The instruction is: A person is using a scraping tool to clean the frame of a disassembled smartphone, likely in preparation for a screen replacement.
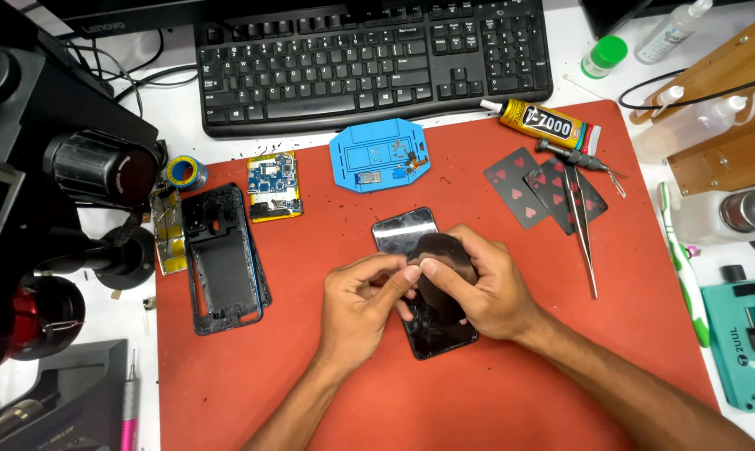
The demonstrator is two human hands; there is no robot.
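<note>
My left hand point(362, 305) and right hand point(477, 288) meet over the phone screen point(419, 284), which lies flat near the middle of the red mat point(511, 384), its long side running from about 11 o'clock to 5 o'clock. Both thumbs and forefingers are pinched on a dark, curling film point(444, 255) lifting off the glass — not clenched, just a fine fingertip grip at its edge.

I judge the film light, floppy and a little slippery, likely to crease or tear if I pull hard, so the hold belongs at its rim, close to where it parts from the glass. The screen underneath looks thin, stiff and brittle; it wants pressure only along its sides.

Room is best toward 6 o'clock, where the mat is bare. At 9 o'clock lies the phone frame point(224, 263), at 12 o'clock the blue fixture point(380, 154), and at 2 o'clock the playing cards point(544, 194) and tweezers point(584, 234) — near, though apart from my hands.
</note>
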